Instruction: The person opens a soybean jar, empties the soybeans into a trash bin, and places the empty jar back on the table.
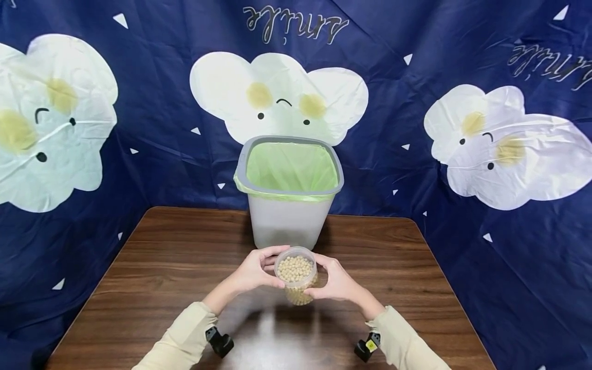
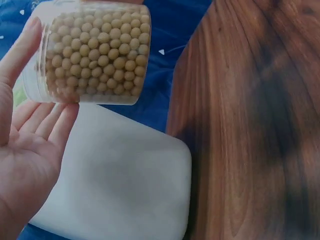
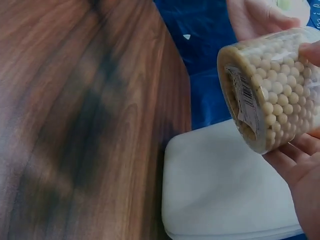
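A clear round plastic jar point(image 1: 301, 294) full of small beige balls point(image 1: 295, 268) is held up between both hands, with its open top showing in the head view. My left hand point(image 1: 256, 271) grips the jar's left side near the rim, thumb in front and fingers behind. On the other side, my right hand point(image 1: 335, 280) grips it with the thumb low on the front. The right wrist view shows a barcode label point(image 3: 245, 102) on the jar's base. In the left wrist view, the left fingers point(image 2: 62, 125) curve under the jar point(image 2: 100, 55).
Directly behind the jar stands a whitish trash bin point(image 1: 289, 221) with a grey rim and a green liner bag point(image 1: 291, 164). It sits at the back of a brown wooden table point(image 1: 185, 246). Dark blue cloth point(image 1: 393, 128) with cloud prints hangs on the sides and back.
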{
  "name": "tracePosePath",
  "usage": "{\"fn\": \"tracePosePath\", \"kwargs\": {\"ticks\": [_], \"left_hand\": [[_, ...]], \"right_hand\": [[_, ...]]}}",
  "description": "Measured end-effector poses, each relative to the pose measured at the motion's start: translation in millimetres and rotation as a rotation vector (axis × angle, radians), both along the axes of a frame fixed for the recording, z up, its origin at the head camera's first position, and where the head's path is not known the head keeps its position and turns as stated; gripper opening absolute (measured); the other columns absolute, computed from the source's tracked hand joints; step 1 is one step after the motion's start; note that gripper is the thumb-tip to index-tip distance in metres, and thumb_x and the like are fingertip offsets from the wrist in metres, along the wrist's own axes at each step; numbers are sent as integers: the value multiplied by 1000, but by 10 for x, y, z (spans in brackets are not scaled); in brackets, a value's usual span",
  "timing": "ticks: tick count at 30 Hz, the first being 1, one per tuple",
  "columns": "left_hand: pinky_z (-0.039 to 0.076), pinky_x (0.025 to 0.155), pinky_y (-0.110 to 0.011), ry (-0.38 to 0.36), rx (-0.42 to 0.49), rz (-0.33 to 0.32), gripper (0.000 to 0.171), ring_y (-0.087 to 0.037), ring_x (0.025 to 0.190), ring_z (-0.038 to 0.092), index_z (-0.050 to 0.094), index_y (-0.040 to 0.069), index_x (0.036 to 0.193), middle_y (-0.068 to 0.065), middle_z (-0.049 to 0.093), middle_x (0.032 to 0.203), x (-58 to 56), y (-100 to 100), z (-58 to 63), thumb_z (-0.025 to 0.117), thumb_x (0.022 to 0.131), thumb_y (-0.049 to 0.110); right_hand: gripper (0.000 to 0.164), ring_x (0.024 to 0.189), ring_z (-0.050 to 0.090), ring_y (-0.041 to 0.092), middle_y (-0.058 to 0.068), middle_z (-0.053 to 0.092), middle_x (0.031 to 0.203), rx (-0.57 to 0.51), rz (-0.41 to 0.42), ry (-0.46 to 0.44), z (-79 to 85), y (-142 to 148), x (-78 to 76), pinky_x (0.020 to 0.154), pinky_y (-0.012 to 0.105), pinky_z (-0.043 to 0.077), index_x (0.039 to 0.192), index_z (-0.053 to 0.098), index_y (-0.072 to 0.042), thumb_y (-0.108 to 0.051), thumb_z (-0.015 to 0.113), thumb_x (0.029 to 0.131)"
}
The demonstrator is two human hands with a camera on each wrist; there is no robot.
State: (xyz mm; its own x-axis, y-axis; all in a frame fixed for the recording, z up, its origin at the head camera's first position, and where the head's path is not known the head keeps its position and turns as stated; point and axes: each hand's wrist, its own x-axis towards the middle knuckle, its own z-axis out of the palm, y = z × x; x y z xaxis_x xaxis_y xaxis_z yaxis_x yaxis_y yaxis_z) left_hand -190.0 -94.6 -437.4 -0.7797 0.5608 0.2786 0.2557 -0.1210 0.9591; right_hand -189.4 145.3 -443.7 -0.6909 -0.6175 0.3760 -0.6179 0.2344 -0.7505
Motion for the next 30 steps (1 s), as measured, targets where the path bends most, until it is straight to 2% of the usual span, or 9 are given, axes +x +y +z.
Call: {"fn": "tracePosePath", "kwargs": {"ticks": [5, 9, 11, 14, 18, 20, 23, 27, 30], "left_hand": [[48, 85, -27, 8, -8, -24, 80, -19, 107, 56, 37, -16, 129, -32, 47, 123, -20, -36, 52, 80, 64, 2], [47, 86, -27, 78, -76, 24, 79, -23, 108, 56, 40, -11, 130, -27, 49, 125, -41, -35, 97, 80, 63, 0], [48, 86, -27, 109, -90, 83, 78, -28, 108, 55, 41, -10, 129, -26, 50, 125, -37, -13, 99, 80, 62, -2], [47, 87, -29, 125, -66, 213, 78, -33, 109, 54, 43, -10, 128, -25, 51, 125, -2, 60, 80, 80, 59, -5], [45, 91, -31, 92, -5, 398, 79, -34, 114, 49, 43, -9, 129, -24, 49, 127, 51, 201, 32, 80, 60, -5], [43, 92, -31, 69, 12, 449, 80, -32, 118, 47, 42, -8, 130, -23, 46, 130, 60, 243, 18, 80, 61, -5], [41, 94, -31, 52, 11, 415, 79, -33, 120, 44, 38, -9, 132, -24, 43, 133, 43, 224, 23, 78, 64, -5], [44, 91, -32, 7, 43, 250, 70, -32, 116, 47, 38, -14, 130, -29, 43, 130, -33, 75, 48, 72, 70, -8], [47, 87, -32, -12, 53, 159, 66, -26, 110, 53, 41, -15, 127, -31, 45, 126, -92, -27, 59, 73, 70, -5]], "right_hand": [[76, 106, 55, 19, 13, 57, 119, -33, -46, 86, 40, -53, 53, 81, 32, 51, 128, 47, 0, -10, 81, 61], [75, 101, 57, 30, 22, 57, 113, -96, -91, 184, 185, -130, 131, 78, 35, 52, 122, 48, 10, -3, 82, 57], [74, 99, 57, 33, 24, 57, 111, -110, -124, 225, 245, -164, 158, 77, 35, 52, 120, 47, 13, -2, 81, 55], [75, 98, 57, 36, 25, 57, 110, -119, -192, 253, 273, -206, 155, 78, 36, 52, 119, 48, 14, 0, 81, 53], [75, 96, 57, 37, 26, 57, 108, -133, -265, 293, 275, -248, 104, 77, 41, 51, 118, 48, 14, 0, 81, 51], [75, 95, 57, 38, 26, 57, 108, -137, -285, 295, 268, -256, 78, 75, 43, 51, 118, 49, 14, -1, 81, 52], [75, 96, 57, 38, 27, 57, 109, -145, -286, 268, 262, -253, 58, 75, 44, 51, 119, 48, 14, -1, 81, 53], [75, 97, 57, 38, 27, 56, 110, -143, -259, 220, 277, -226, 63, 76, 43, 52, 119, 47, 15, 1, 80, 54], [75, 98, 57, 38, 27, 57, 110, -123, -221, 192, 299, -206, 77, 76, 42, 52, 120, 47, 14, 1, 80, 54]]}}
